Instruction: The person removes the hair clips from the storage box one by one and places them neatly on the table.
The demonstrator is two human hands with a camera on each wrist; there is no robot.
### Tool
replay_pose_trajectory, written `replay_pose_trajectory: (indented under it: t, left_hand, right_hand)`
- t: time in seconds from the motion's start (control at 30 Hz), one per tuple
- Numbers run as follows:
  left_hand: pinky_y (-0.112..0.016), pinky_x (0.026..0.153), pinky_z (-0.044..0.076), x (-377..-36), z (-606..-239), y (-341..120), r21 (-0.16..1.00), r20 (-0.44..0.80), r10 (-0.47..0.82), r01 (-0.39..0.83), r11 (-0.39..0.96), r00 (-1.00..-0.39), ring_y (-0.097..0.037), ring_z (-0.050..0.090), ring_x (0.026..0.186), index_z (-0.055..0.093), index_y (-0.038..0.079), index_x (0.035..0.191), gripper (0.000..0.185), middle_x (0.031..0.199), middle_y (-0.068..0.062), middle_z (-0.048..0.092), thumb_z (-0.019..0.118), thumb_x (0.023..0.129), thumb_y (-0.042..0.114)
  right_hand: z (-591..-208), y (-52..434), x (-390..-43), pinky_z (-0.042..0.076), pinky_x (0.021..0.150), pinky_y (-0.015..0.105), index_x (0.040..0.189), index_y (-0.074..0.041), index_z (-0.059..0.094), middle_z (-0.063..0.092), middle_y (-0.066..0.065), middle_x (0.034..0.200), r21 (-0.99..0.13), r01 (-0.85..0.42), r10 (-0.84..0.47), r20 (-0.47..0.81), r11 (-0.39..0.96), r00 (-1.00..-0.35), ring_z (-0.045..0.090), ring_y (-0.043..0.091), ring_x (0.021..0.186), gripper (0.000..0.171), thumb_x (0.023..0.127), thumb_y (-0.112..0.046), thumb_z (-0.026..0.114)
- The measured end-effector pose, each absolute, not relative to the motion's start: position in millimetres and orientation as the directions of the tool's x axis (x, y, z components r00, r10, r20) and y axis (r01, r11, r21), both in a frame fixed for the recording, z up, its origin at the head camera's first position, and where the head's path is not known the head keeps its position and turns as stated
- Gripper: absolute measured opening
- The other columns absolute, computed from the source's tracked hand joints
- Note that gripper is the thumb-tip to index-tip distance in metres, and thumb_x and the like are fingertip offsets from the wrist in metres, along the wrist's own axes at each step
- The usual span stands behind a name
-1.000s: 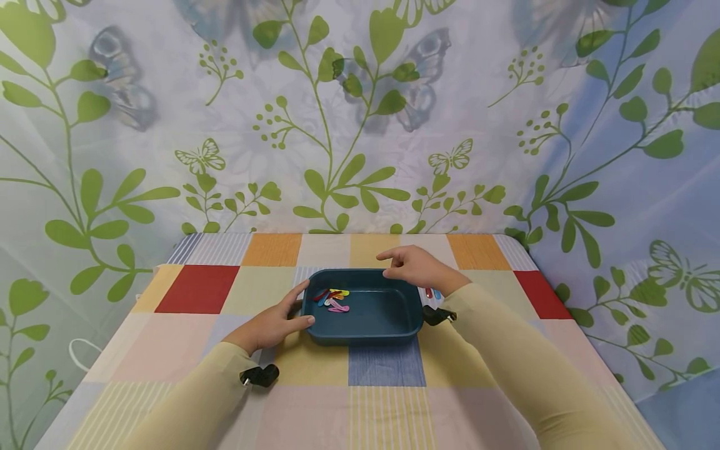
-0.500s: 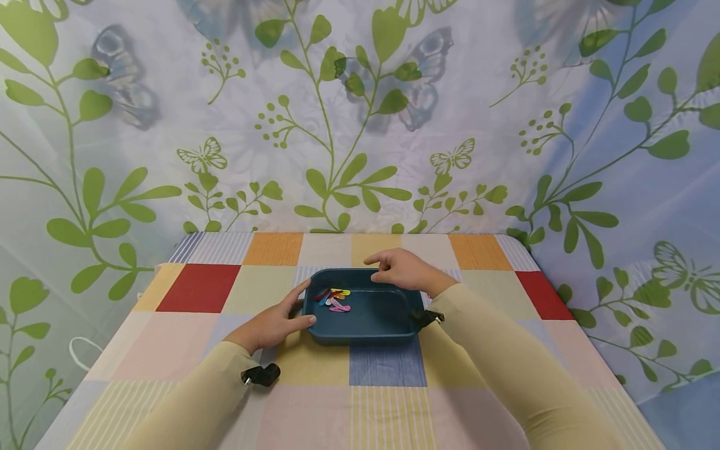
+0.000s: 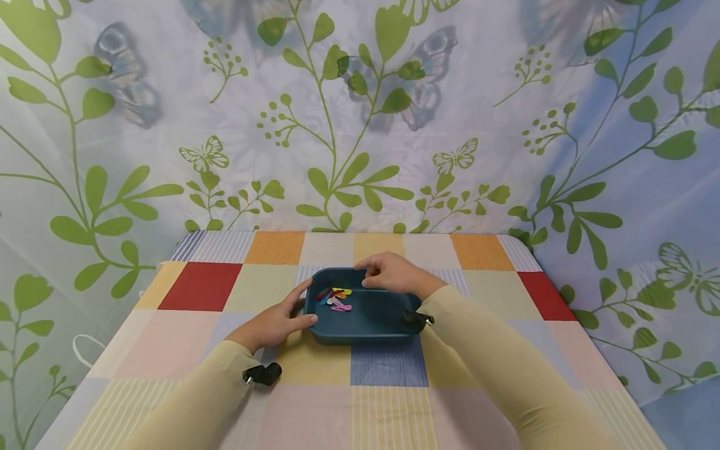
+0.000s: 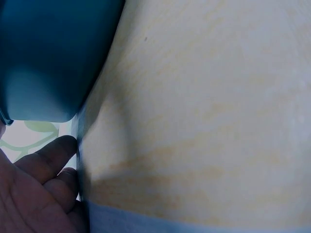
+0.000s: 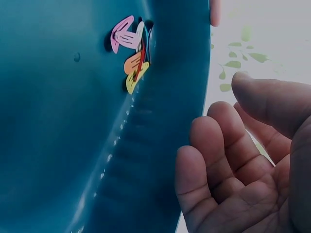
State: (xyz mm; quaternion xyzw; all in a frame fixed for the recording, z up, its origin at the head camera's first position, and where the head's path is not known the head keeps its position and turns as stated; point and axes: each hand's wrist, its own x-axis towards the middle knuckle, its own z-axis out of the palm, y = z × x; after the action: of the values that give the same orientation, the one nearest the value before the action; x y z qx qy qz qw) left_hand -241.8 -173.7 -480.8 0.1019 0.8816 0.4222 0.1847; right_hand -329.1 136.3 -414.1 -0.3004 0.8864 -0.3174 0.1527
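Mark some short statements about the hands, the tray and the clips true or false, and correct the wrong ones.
1. The left hand is at the left end of the blue tray. True.
2. The right hand is gripping a clip. False: it holds nothing that shows.
3. The clips lie bunched inside the tray, towards its left end. True.
4. The tray stands on bare wood. False: it stands on a patchwork cloth.
5. A yellow clip is among the bunch. True.
6. All the clips are one colour. False: pink, yellow, orange and red ones show, among others.
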Motion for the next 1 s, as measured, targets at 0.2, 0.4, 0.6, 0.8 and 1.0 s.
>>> replay_pose_trajectory:
  t: [0.2, 0.4, 0.6, 0.8, 1.0]
  left_hand:
    - [-0.073, 0.121, 0.028, -241, -480, -173, 0.787, -0.248, 0.338, 0.014, 0.617, -0.908, -0.044, 0.037, 0.155, 0.010, 0.046, 0.168, 0.087, 0.168, -0.018, 0.039, 0.066, 0.101, 0.052]
    - [-0.073, 0.121, 0.027, -241, -479, -173, 0.788, -0.251, 0.335, 0.010, 0.616, -0.908, -0.044, 0.037, 0.155, 0.011, 0.047, 0.167, 0.087, 0.168, -0.017, 0.039, 0.066, 0.100, 0.052]
    - [-0.073, 0.120, 0.029, -241, -479, -173, 0.779, -0.245, 0.344, 0.027, 0.626, -0.906, -0.046, 0.039, 0.153, 0.008, 0.044, 0.169, 0.088, 0.167, -0.020, 0.039, 0.065, 0.101, 0.053]
    - [-0.074, 0.120, 0.029, -241, -478, -174, 0.774, -0.240, 0.343, 0.034, 0.633, -0.908, -0.046, 0.040, 0.153, 0.010, 0.043, 0.169, 0.088, 0.167, -0.020, 0.040, 0.065, 0.101, 0.052]
    - [-0.074, 0.119, 0.028, -242, -478, -174, 0.778, -0.239, 0.343, 0.032, 0.627, -0.908, -0.047, 0.039, 0.153, 0.010, 0.043, 0.169, 0.088, 0.166, -0.021, 0.040, 0.065, 0.101, 0.052]
  right_hand:
    - [-415, 127, -326, 0.052, 0.077, 0.028, 0.142, -0.003, 0.065, 0.078, 0.002, 0.093, -0.655, -0.437, -0.642, -0.098, 0.617, -0.760, 0.063, 0.011, 0.079, 0.044, 0.099, -0.012, 0.072]
    - [-417, 121, -326, 0.058, 0.089, 0.032, 0.141, -0.003, 0.066, 0.078, 0.003, 0.101, -0.646, -0.452, -0.652, -0.096, 0.615, -0.752, 0.069, 0.013, 0.093, 0.043, 0.099, -0.010, 0.072]
    - [-421, 116, -327, 0.059, 0.096, 0.036, 0.142, -0.002, 0.065, 0.078, 0.008, 0.111, -0.664, -0.433, -0.663, -0.125, 0.609, -0.738, 0.072, 0.019, 0.106, 0.044, 0.100, -0.008, 0.071]
    - [-426, 112, -329, 0.059, 0.096, 0.036, 0.143, -0.003, 0.064, 0.077, 0.010, 0.116, -0.661, -0.426, -0.669, -0.157, 0.618, -0.727, 0.072, 0.021, 0.112, 0.044, 0.100, -0.008, 0.071]
    - [-433, 108, -333, 0.059, 0.097, 0.038, 0.141, -0.007, 0.068, 0.076, 0.013, 0.121, -0.636, -0.446, -0.679, -0.173, 0.630, -0.713, 0.072, 0.023, 0.113, 0.042, 0.100, -0.008, 0.071]
